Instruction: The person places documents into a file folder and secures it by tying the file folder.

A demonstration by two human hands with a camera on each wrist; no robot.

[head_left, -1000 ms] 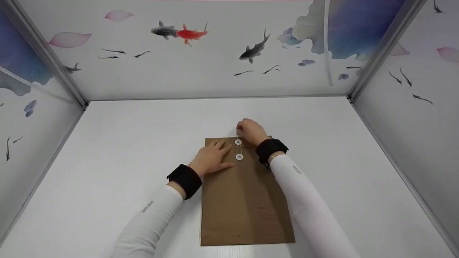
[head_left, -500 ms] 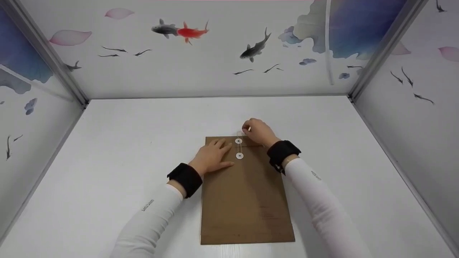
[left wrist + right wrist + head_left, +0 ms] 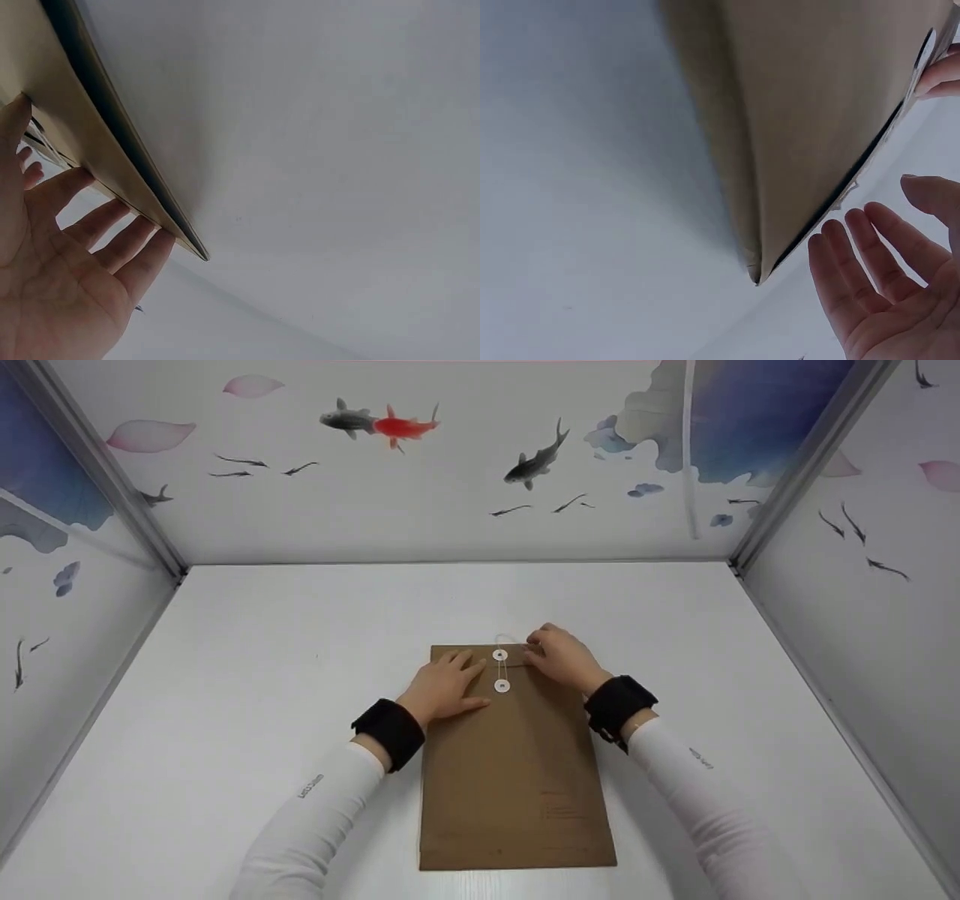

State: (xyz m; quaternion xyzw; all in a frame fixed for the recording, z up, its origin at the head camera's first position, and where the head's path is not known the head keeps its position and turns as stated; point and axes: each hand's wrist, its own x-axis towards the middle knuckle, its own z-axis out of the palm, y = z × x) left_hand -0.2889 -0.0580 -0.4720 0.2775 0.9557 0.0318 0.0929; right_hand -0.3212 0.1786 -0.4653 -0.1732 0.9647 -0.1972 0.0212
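Observation:
A brown paper document envelope (image 3: pixel 510 780) lies on the white table with its flap at the far end. Two white round buttons, an upper one (image 3: pixel 500 655) and a lower one (image 3: pixel 502 685), are joined by a thin white string, whose loose part curves past the top edge. With fingers spread, my left hand (image 3: pixel 441 690) rests on the envelope left of the buttons; its fingertips touch the paper in the left wrist view. At the flap's right corner is my right hand (image 3: pixel 566 660). In the right wrist view, its relaxed fingers (image 3: pixel 838 247) and thumb stand apart, pinching nothing.
White panels printed with fish and petals enclose the table (image 3: pixel 262 660) at the back (image 3: pixel 450 525) and both sides. Grey metal posts (image 3: pixel 142 510) stand in the corners. Each wrist wears a black band (image 3: pixel 390 733).
My right hand has moved right and toward me, from the string above the upper button to the flap's right corner, letting the string go. The left hand has stayed in place.

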